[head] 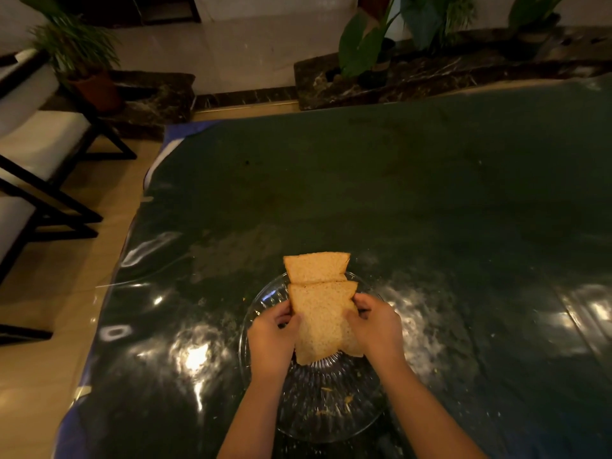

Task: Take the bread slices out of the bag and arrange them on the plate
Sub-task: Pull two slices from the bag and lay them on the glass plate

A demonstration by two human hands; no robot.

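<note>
A clear ribbed glass plate (326, 422) sits near the table's front edge. One brown bread slice (314, 267) lies at the plate's far rim, partly sticking out over it. A second bread slice (320, 321) overlaps its near edge and lies over the plate's middle. My left hand (270, 339) pinches the left side of this second slice, and my right hand (377, 327) pinches its right side. No bread bag is in view.
The plate rests on a dark green table (397, 193) under shiny plastic, with crumbs scattered around. Chairs with white cushions (39, 140) stand to the left on the tan floor. Potted plants (364, 48) line a dark marble ledge beyond the table.
</note>
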